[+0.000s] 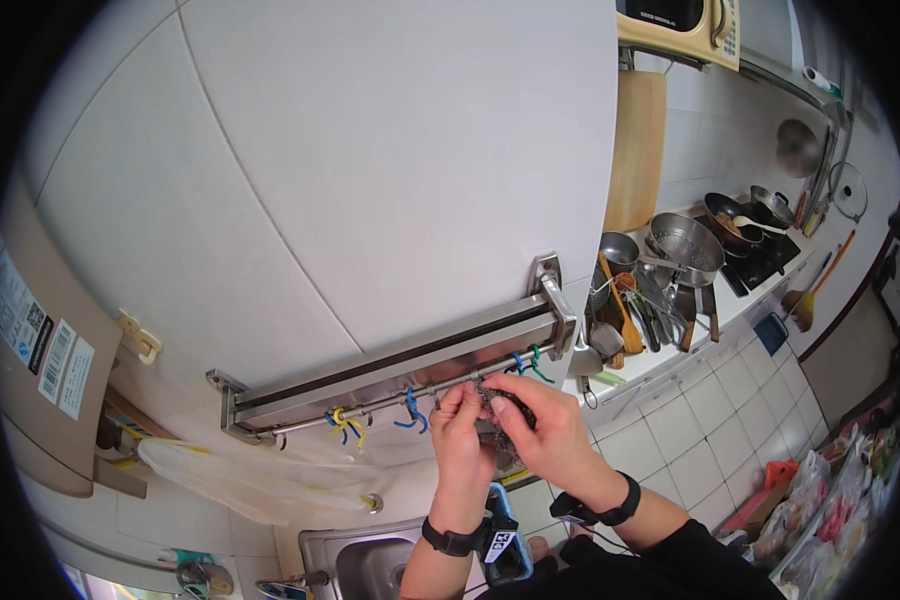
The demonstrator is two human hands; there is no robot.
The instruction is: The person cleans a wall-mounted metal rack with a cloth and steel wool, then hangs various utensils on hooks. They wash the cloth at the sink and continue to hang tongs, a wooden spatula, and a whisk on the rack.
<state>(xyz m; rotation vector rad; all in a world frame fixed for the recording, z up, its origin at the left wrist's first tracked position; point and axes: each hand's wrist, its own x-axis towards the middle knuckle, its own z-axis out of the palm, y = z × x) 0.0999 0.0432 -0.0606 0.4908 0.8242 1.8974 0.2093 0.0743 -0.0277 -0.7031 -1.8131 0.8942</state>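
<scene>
Both my hands meet just below a wall-mounted metal rack [412,356]. Between my fingers is a dark, mesh-like item [508,424], perhaps a scouring pad or net; its exact kind is unclear. My left hand [461,431] pinches its upper left edge close to the rail. My right hand [544,424] grips its right side with thumb and fingers. Along the rack's thin rail [375,406] hang small hooks and coloured ties: a yellow tie [347,426] and a blue tie [412,412] left of my hands, a green tie [538,364] to the right.
A steel sink [375,559] lies below, beside a lined bin [514,540]. On the right counter are a steamer pot [686,247], knives, spatulas and a wok [731,225] on the stove. A cardboard box [60,330] stands at left, a plastic bag [270,476] under the rack.
</scene>
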